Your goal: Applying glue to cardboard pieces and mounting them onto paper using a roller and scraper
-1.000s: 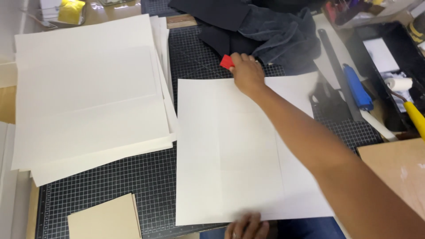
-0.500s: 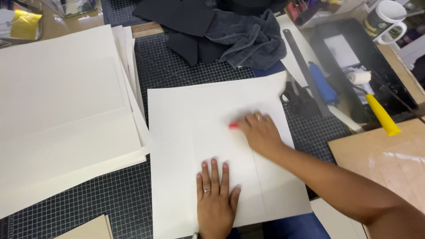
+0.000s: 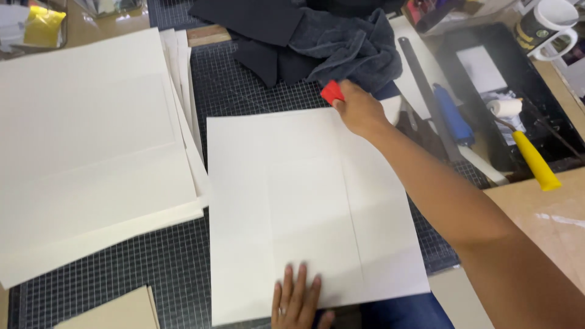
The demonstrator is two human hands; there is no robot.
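A large cream paper sheet (image 3: 304, 207) lies flat on a black gridded cutting mat (image 3: 152, 268), with faint raised outlines of boards under it. My right hand (image 3: 358, 109) is at the sheet's far edge, closed on a small red scraper (image 3: 332, 92). My left hand (image 3: 298, 300) lies flat with fingers spread on the sheet's near edge, a ring on one finger.
A stack of cream sheets (image 3: 91, 152) fills the left. Dark cloths (image 3: 341, 42) lie at the back. To the right are a black tray (image 3: 518, 109) with a yellow-handled roller (image 3: 527, 146), a blue tool (image 3: 452, 114), a metal ruler (image 3: 426, 91) and a mug (image 3: 545, 24). A brown board (image 3: 116, 311) sits near left.
My right hand slid the red scraper from the middle of the sheet up to its far edge. My left hand drew back toward the near edge.
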